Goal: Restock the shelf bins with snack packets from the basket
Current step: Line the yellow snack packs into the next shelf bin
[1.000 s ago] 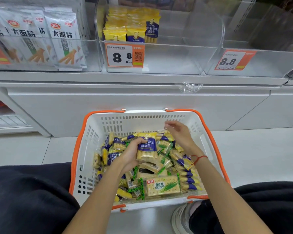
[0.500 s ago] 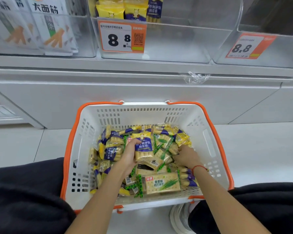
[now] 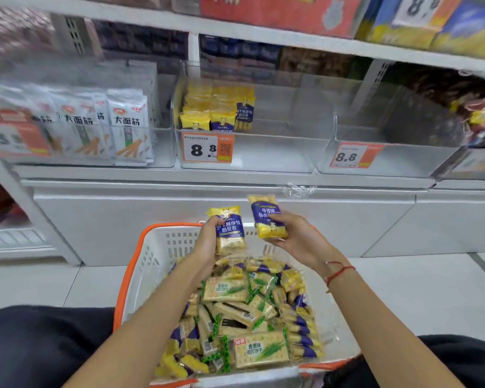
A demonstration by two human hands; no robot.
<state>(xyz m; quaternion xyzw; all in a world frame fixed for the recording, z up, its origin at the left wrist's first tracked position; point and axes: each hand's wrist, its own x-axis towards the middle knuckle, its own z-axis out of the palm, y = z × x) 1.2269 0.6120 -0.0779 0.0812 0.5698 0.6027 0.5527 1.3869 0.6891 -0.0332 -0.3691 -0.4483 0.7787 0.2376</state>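
Fingers (image 3: 207, 233) of left hand (image 3: 206, 245) curl round one yellow-blue packet (image 3: 230, 231); right hand (image 3: 297, 239) pinches a second packet (image 3: 266, 217), both above the basket (image 3: 151, 256). Matching bin (image 3: 263, 152) at 12 o'clock. Risk: glossy film slipping, or misfiling into the neighbouring bin (image 3: 398, 161) at 1 o'clock.

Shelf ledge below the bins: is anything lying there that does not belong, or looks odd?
Yes. A crumpled scrap of clear plastic wrap lies on the white ledge, below the middle bin. It looks like litter, not stock. Otherwise nothing stands out: both hands hold purple-and-yellow packets above the basket.
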